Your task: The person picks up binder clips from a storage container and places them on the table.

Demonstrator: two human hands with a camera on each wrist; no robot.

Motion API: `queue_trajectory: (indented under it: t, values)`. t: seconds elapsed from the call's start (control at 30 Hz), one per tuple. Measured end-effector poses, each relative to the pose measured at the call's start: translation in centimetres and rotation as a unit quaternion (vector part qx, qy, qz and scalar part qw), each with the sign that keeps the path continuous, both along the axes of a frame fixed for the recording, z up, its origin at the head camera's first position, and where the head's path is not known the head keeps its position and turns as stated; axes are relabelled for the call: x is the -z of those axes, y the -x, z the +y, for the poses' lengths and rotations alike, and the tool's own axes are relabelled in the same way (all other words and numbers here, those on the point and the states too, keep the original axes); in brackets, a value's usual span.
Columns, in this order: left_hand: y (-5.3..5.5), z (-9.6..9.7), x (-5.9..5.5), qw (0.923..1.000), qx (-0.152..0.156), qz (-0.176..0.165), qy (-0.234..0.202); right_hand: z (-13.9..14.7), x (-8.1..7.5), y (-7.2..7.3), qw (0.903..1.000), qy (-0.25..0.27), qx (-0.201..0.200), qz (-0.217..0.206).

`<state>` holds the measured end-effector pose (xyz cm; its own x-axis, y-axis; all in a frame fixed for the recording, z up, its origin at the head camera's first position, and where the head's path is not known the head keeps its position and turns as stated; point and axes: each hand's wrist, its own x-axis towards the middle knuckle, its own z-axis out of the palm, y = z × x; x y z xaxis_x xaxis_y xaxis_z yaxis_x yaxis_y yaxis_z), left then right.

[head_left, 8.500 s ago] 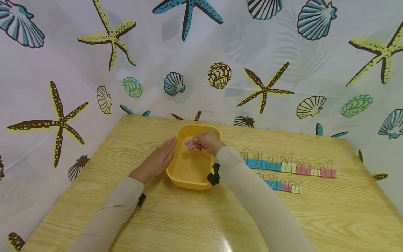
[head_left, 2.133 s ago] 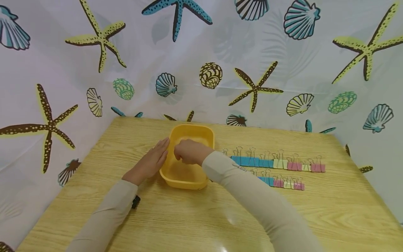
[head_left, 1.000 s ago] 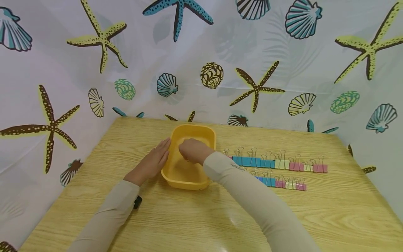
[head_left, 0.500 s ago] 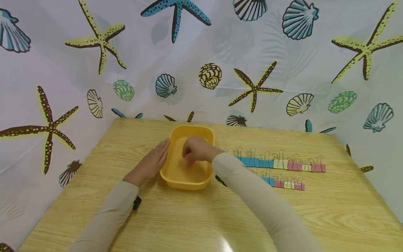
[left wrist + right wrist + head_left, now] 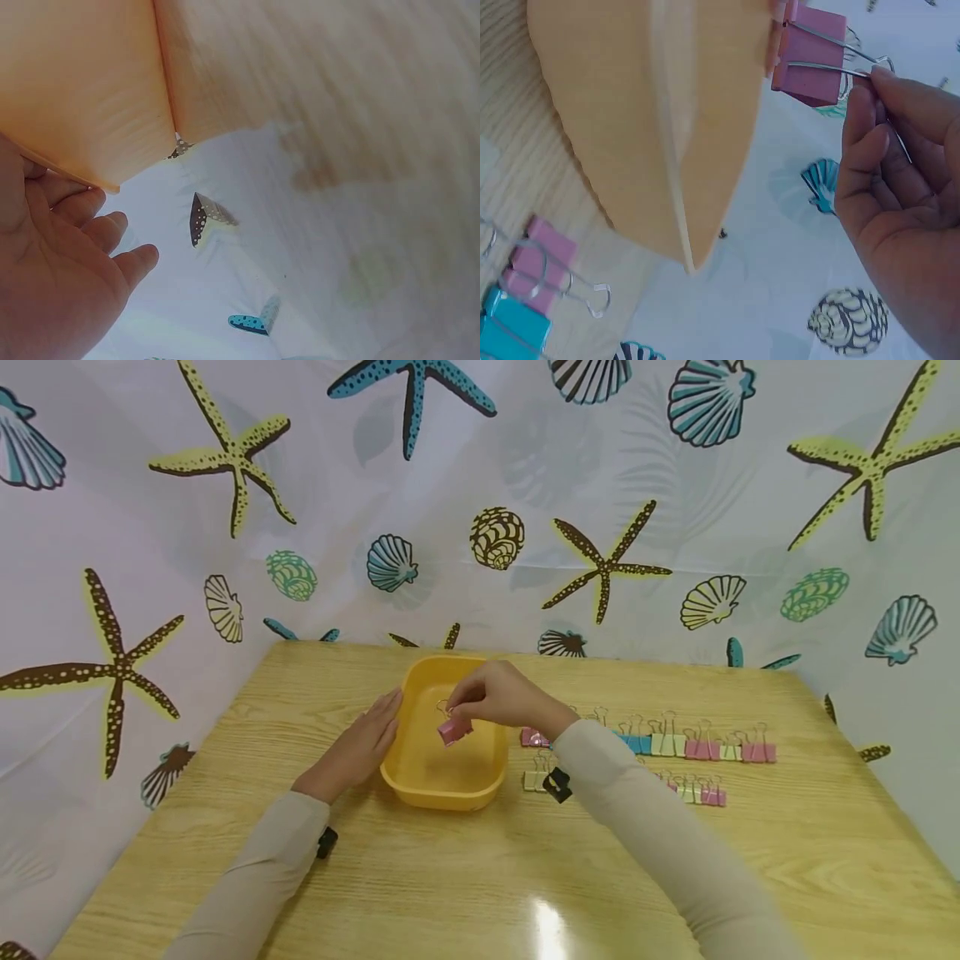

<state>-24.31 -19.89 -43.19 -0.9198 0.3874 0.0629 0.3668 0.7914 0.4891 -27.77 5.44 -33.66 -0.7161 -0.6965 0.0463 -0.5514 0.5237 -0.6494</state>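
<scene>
My right hand (image 5: pixel 502 693) pinches a pink binder clip (image 5: pixel 454 729) by its wire handle, above the inside of a yellow plastic tub (image 5: pixel 442 797). In the right wrist view the clip (image 5: pixel 810 56) hangs from thumb and fingertips beside the tub's wall (image 5: pixel 727 112). More wire loops show behind it; whether they belong to a second clip I cannot tell. Straight fingers of my left hand (image 5: pixel 358 745) rest along the tub's left outer side. From the left wrist, that hand (image 5: pixel 60 255) touches the tub's wall (image 5: pixel 82 82) near the rim.
Right of the tub, binder clips stand in two rows on the wooden table (image 5: pixel 450 877). The back row holds blue clips (image 5: pixel 637 743), pale yellow and pink ones (image 5: pixel 759 752). A pale yellow clip (image 5: pixel 534 781) begins the front row. Behind hangs a shell-patterned cloth (image 5: pixel 450 602).
My right hand has risen from low in the tub and shifted right, bringing the pink clip into sight. The left hand stays on the tub. Earlier, a pink clip joined the front row's right end.
</scene>
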Motion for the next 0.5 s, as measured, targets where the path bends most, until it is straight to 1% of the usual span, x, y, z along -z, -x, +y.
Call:
queue_trajectory:
  t: [0.13,0.2,0.27,0.33,0.43,0.5]
  values:
    - [0.0,-0.2,0.0,1.0000,-0.001,-0.005,0.000,2.5,-1.0,0.0,0.9989,0.030,0.033,-0.015]
    - [0.0,-0.2,-0.1,1.0000,-0.002,-0.009,-0.001,4.1,-1.5,0.0,0.9982,0.035,0.043,-0.022]
    - [0.0,-0.3,-0.1,0.9999,-0.002,-0.012,0.000,5.9,-1.9,0.0,0.9979,0.033,0.052,-0.020]
    - [0.0,-0.3,0.0,0.9999,-0.002,-0.015,0.000,8.0,-2.3,-0.1,0.9970,0.030,0.068,-0.022]
    - [0.1,-0.2,0.0,0.9999,0.003,-0.014,0.003,11.3,-2.7,-0.4,0.9938,0.024,0.105,-0.029]
    - [0.1,-0.3,0.1,0.9999,0.004,-0.011,0.003,13.7,-2.8,-0.8,0.9896,0.023,0.134,-0.046]
